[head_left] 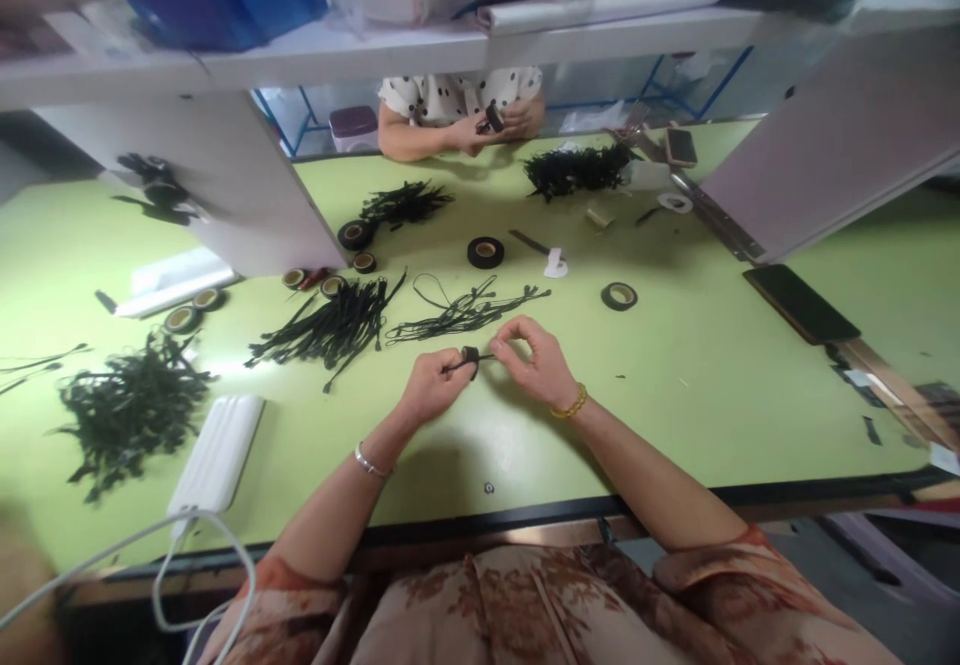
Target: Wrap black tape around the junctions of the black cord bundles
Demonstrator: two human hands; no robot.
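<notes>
My left hand is closed on a small roll of black tape, with a bit of black cable curving below it. From the roll a thin black strand runs to my right hand, whose thumb and forefinger pinch its end. Whether that strand is tape or cable I cannot tell. Just beyond my hands lies a loose group of thin black cables. A thicker bundle of black cables is spread to their left.
Black tape rolls lie beyond my hands. A white power bank with a cable and a tangled black pile are at left. A phone lies right. Across the table a person's hands hold tape beneath a shelf.
</notes>
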